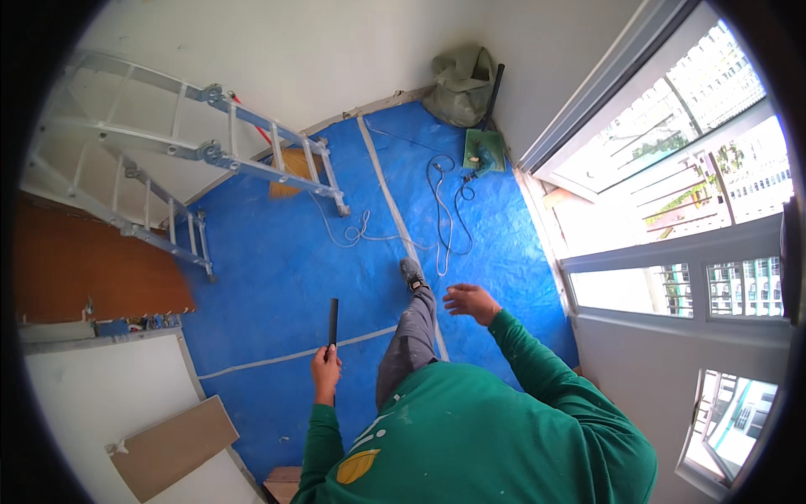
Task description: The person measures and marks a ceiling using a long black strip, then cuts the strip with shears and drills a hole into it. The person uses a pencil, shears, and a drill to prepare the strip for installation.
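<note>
My left hand (pixel 325 374) is closed round a long, flat black bar (pixel 334 315), held nearly upright. Its upper part sticks out above the fist, and a dark length shows below beside the wrist; what kind of thing it is I cannot make out. My right hand (pixel 472 303) hangs free over the blue floor sheet (pixel 495 252), fingers apart and slightly bent, touching nothing. Between the hands, my leg and one grey shoe (pixel 412 274) are stretched forward on the sheet.
A folding aluminium ladder (pixel 231 134) stands at the left. Ahead, loose cables (pixel 443 218) lie near a teal power tool (pixel 480 161), a green dustpan (pixel 495 144) and a grey-green sack (pixel 460 88). Windows (pixel 672 151) line the right wall. A brown board (pixel 174 448) lies at lower left.
</note>
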`<state>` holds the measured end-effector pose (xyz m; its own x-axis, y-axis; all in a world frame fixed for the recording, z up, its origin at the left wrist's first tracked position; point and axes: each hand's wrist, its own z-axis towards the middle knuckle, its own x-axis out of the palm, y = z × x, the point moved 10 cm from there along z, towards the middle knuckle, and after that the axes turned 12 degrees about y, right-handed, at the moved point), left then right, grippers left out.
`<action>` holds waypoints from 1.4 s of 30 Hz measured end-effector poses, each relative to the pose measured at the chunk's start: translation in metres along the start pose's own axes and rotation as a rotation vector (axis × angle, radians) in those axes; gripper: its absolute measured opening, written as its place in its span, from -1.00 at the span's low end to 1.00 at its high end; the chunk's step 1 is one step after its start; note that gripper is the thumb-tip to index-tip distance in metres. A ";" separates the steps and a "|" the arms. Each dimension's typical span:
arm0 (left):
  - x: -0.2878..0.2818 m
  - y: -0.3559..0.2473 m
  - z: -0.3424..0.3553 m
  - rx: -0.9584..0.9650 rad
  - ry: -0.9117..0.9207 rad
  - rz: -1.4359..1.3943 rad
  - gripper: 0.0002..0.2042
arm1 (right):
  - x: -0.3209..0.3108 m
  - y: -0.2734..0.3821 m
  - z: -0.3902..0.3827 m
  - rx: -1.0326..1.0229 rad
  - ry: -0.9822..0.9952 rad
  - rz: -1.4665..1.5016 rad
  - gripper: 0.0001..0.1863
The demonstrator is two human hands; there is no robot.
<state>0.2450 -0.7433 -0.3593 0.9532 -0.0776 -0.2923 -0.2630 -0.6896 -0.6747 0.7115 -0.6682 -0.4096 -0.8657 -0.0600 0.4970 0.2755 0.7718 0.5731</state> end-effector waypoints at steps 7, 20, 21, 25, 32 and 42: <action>0.091 -0.115 0.148 0.013 0.023 -0.006 -0.66 | -0.077 0.071 0.042 0.123 0.169 0.147 -0.43; 0.184 -0.210 0.228 -0.086 0.000 0.206 -0.70 | -0.421 0.257 0.187 -0.008 -0.247 0.462 -0.42; 0.191 -0.197 0.218 -0.169 -0.069 0.208 -0.71 | -0.451 0.264 0.223 0.001 -0.210 0.481 -0.41; 0.260 -0.165 0.130 -0.448 -0.285 0.227 -0.68 | -0.572 0.276 0.377 0.105 -0.103 -0.025 -0.31; 0.411 -0.182 0.082 -0.761 0.003 0.433 -0.71 | -0.719 0.237 0.551 0.240 -0.440 0.392 -0.11; 0.526 -0.201 0.140 -0.861 0.201 0.345 -0.72 | -0.870 0.131 0.696 0.110 -0.250 -0.182 -0.50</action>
<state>0.7780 -0.5449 -0.4718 0.8722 -0.4435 -0.2062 -0.4112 -0.8932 0.1820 1.2104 -0.0743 -1.2201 -0.9762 -0.0563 0.2092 0.0717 0.8272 0.5573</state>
